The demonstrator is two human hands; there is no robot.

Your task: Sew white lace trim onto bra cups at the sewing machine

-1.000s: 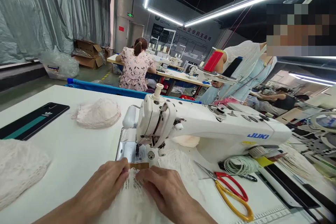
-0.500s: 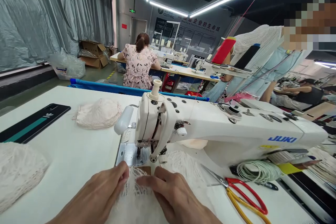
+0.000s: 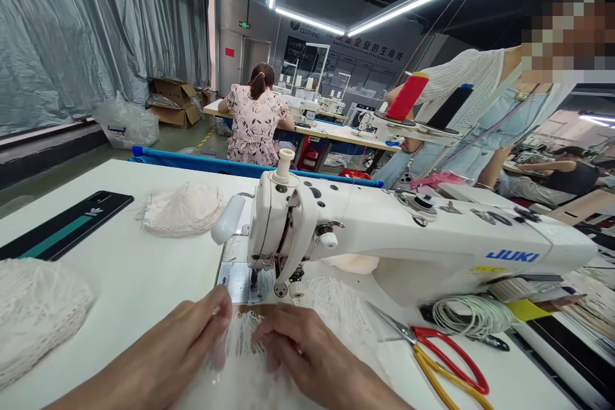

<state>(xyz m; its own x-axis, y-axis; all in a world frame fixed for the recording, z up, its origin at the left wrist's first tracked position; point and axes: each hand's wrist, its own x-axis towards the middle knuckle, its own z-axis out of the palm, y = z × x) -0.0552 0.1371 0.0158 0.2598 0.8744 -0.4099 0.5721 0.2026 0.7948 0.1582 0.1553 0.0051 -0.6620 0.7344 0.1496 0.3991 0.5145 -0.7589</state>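
While the white lace [image 3: 243, 336] lies loosely bunched on the bench [image 3: 158, 288], on the person's side of the needle plate [image 3: 233, 275] and apart from the presser foot [image 3: 254, 278], two hands work at its sides. Left hand [image 3: 189, 333]: thumb and fingers curled in at the left edge; whether they pinch cannot be told. Right hand [image 3: 307, 343]: index finger and thumb closed on the right side, wrist low. Between the hands: a narrow gap, bridged by openwork strands. Brown strip [image 3: 262, 309]: beyond the lace, bordering the needle plate; material not clear. Sewing machine [image 3: 384, 224]: white, directly ahead. Second lace piece [image 3: 336, 301]: beside the right hand, best kept from tangling with the first. Scissors [image 3: 446, 359]: red and yellow handles, right, clear of the hands. Handling, by judgement: light fingertip grip, since open mesh probably stretches and snags easily; both sides eased outward evenly until the edge lies straight and unfolded; strands smoothed rather than tugged; layers, if any, aligned before pressing flat; fingertips kept well short of the presser foot.
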